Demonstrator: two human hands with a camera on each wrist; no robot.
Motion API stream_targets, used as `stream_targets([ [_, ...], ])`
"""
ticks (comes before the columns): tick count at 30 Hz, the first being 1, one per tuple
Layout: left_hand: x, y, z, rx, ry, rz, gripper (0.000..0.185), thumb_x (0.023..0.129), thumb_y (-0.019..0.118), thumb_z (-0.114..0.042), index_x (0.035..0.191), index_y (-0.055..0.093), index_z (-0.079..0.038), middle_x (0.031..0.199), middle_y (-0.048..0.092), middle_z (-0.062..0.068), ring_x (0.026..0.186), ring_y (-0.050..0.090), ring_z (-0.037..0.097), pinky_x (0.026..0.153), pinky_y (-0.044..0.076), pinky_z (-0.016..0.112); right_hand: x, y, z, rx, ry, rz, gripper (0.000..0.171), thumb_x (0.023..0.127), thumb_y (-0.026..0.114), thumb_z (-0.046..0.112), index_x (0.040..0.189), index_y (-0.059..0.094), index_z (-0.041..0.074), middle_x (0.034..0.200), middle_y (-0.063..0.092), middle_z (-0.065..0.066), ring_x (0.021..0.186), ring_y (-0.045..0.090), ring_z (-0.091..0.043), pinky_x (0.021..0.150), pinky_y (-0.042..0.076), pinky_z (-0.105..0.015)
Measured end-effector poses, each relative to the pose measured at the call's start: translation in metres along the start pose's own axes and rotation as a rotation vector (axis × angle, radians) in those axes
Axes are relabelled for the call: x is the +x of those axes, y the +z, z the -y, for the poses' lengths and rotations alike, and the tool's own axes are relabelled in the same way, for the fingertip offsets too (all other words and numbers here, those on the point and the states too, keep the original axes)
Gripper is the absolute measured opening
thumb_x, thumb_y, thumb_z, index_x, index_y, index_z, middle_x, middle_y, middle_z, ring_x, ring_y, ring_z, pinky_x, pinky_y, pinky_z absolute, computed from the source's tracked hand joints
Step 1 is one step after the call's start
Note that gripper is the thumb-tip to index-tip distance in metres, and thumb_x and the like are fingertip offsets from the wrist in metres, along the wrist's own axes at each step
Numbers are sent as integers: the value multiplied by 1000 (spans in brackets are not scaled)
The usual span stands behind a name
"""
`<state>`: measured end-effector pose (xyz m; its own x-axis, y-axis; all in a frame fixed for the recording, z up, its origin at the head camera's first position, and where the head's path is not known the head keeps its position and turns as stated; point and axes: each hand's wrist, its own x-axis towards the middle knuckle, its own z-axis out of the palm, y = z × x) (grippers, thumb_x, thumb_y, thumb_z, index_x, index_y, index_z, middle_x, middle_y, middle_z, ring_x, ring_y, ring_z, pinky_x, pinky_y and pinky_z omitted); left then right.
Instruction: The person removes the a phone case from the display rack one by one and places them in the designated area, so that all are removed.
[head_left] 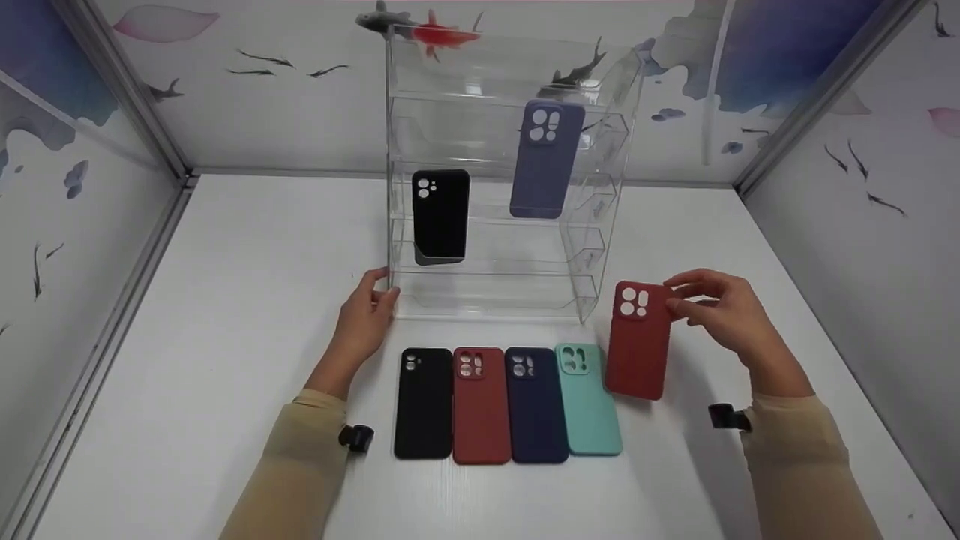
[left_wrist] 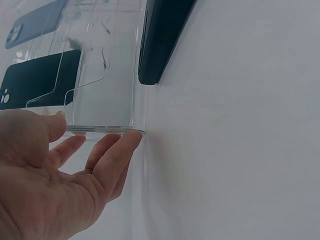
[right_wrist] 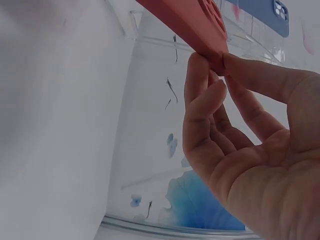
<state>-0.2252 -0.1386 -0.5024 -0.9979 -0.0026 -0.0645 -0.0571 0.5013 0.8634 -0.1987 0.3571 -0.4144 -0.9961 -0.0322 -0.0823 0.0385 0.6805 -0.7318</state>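
Note:
My right hand [head_left: 716, 311] pinches a red phone case [head_left: 637, 352] by its upper right corner, just right of the clear display rack [head_left: 487, 309]. In the right wrist view the thumb and fingertips meet on the corner of that red case [right_wrist: 192, 22]. At the rack's left side, my left hand [head_left: 360, 322] grips the side panel, thumb on one face and fingers on the other, as the left wrist view shows. A black phone case [head_left: 441, 214] and a purple-blue phone case [head_left: 549, 161] stand on the rack's tiers.
Before the rack lie a black case [head_left: 424, 405], another red case [head_left: 481, 409], a navy case [head_left: 538, 409] and a turquoise case [head_left: 591, 401], side by side on the white table [head_left: 255, 247]. Printed panels [head_left: 277, 112] enclose the back and sides.

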Motion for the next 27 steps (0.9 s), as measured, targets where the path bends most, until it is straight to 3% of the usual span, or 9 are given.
stream_targets([
  [7,0,0,1,-11,6,2,50,111,48,-29,156,40,-9,115,67,21,107,68,30,91,54,43,-4,-3,-21,-20,66,83,37,102,66,22,136,63,6,126,67,-22,91,75,-12,78,57,-28],
  [17,0,1,2,-9,5,6,50,112,47,-29,157,38,-9,117,66,21,109,66,31,92,52,45,-5,15,-40,-15,96,142,40,102,67,23,137,62,5,123,69,-24,96,75,-26,82,59,-34],
  [27,1,1,3,-8,-1,9,51,112,46,-30,157,37,-10,117,66,21,107,68,30,92,53,43,1,32,-51,-37,119,204,39,102,66,17,138,63,3,125,67,-24,95,69,-25,79,59,-34],
])
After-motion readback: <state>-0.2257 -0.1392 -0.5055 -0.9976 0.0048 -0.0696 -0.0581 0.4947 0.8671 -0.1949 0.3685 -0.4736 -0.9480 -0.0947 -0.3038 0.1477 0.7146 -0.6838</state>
